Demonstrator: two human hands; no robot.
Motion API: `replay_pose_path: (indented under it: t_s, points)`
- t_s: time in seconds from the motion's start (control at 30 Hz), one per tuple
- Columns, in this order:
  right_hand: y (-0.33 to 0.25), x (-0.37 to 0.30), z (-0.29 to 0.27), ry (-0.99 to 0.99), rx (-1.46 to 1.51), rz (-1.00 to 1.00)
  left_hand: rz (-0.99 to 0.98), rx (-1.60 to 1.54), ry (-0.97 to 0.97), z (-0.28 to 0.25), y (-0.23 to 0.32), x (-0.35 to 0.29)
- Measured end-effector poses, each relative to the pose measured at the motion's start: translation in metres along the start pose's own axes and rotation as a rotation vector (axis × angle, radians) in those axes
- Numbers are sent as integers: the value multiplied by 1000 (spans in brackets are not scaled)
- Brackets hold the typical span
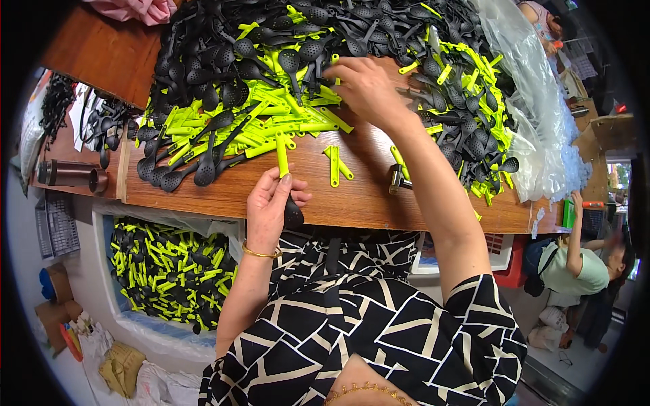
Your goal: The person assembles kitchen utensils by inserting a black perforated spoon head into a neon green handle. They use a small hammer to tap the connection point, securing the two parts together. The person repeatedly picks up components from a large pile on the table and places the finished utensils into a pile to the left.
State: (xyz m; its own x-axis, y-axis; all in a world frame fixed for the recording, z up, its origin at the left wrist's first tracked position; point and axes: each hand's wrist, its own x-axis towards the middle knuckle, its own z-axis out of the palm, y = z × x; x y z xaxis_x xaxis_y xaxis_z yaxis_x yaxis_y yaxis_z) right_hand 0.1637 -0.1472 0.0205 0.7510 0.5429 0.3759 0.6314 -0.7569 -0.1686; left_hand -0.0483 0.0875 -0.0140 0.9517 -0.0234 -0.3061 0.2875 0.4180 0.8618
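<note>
My left hand [271, 201] is closed around a slotted spoon [282, 155] near the table's front edge. Its lime-green handle points up and away from me, and its black head hangs below my fingers. My right hand [365, 88] reaches forward over the heap, fingers apart and bent down at black spoon heads [311, 51] and green pieces; nothing shows in its grasp. Lime-green handles [264, 118] lie piled between my hands and the black parts. Two loose green handles [334, 166] lie crossed on the wood in front of me.
A second heap of black and green spoons [467, 101] covers the table's right side, beside clear plastic sheeting [528, 101]. A small metal tool [397, 179] lies by my right forearm. Below left, a white bin [108, 271] holds finished-looking spoons. A brown flask [71, 174] lies at left. People are at right.
</note>
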Motion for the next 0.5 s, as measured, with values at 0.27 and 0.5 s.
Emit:
replay_pose_path:
  t_s: [0.27, 0.5]
  points:
    - [13, -24, 28, 3, 135, 85, -18, -3, -5, -2, -1, 1]
    - [43, -110, -24, 199, 221, 249, -64, 70, -30, 3, 4, 1]
